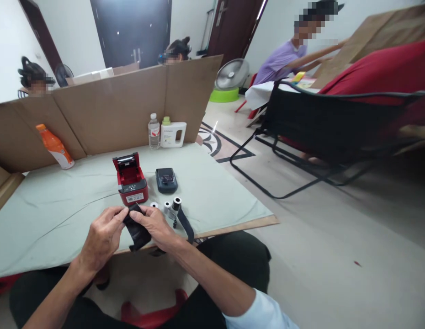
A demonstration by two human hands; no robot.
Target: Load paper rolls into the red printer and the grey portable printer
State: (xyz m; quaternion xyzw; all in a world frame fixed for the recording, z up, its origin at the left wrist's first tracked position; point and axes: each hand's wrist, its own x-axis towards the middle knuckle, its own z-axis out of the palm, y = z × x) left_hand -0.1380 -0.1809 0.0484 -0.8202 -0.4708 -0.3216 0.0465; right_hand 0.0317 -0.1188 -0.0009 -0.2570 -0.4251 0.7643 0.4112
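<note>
Down at lower centre of the frame, left hand (102, 237) and right hand (156, 227) are both pinching a black strip (137, 230) over the table edge (233, 227) (red printer (131, 180) sitting lid-open just above, presumably for loading).

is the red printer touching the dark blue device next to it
Apart. The head view shows a plain strip of green cloth between the red printer and the dark blue device, which sit side by side on the table.
</note>
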